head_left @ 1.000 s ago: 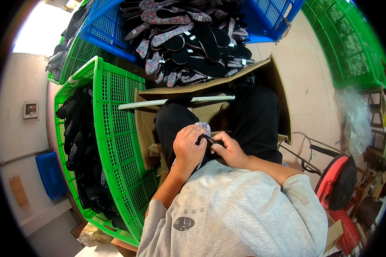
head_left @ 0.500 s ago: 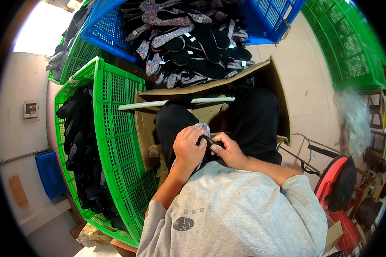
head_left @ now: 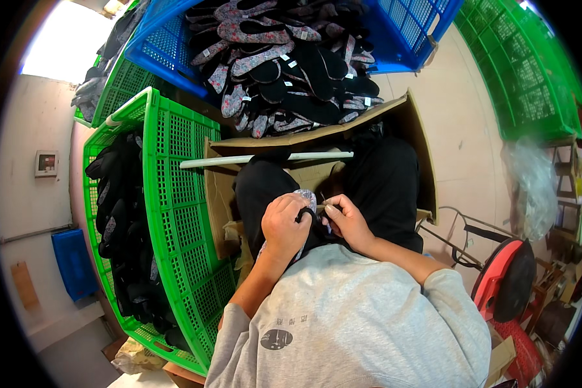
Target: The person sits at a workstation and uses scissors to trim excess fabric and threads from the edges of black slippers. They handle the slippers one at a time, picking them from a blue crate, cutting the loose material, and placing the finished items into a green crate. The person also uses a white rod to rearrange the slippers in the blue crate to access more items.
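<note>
My left hand (head_left: pixel 283 223) is closed around a cloth slipper (head_left: pixel 309 196) with a grey floral pattern and black edging, held low over my lap. Most of the slipper is covered by that hand, but part of its black edge curls out by the thumb. Close by on the right, my right hand (head_left: pixel 350 223) pinches thumb and forefinger together. Something thin shows at those fingertips, too small to name. A narrow gap separates the two hands.
A blue crate (head_left: pixel 165 55) ahead holds many floral-and-black slippers (head_left: pixel 258 48). On my left stands a green crate (head_left: pixel 181 194) of dark slippers. Around my legs is an open cardboard box (head_left: pixel 427 155) with a white bar (head_left: pixel 239 160) across it. More green crates (head_left: pixel 524 71) stand far right.
My right hand has drawn slightly right, away from the slipper's black edge it was touching. My left hand keeps its hold on the slipper in nearly the same place.
</note>
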The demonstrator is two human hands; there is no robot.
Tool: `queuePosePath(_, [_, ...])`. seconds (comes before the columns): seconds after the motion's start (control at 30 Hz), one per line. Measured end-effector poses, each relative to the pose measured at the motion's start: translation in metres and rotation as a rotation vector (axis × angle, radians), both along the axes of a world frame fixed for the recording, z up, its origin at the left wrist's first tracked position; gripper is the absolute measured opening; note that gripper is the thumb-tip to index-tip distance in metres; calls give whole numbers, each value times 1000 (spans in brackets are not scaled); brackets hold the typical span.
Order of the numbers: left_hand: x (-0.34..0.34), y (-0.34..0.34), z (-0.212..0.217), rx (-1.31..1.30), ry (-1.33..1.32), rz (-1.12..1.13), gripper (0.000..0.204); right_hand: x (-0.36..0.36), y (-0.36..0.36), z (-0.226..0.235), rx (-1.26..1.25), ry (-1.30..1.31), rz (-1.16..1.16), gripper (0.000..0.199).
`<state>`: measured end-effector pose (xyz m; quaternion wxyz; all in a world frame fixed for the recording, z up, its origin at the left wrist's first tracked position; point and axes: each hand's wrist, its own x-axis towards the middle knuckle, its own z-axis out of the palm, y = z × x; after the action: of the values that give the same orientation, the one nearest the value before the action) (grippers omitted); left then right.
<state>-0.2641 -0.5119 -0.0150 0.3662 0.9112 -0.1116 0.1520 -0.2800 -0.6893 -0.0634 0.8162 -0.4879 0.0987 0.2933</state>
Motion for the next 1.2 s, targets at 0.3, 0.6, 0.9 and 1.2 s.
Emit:
queuePosePath(0.3, [-4,-1,20,144,149,35,46,10,-10,-1,-151,68,51,13])
queuePosePath(0.6, [-5,10,20,236,229,64,29,8,14,7,-513,-491,176,70])
queuePosePath(0.9, [32,9,38,211,197,73,26,53,42,23,-1017,-671,88,65])
queuePosePath(1.2, [45,4,33,308,-42,110,46,93,25,32,-917,-850,6,37])
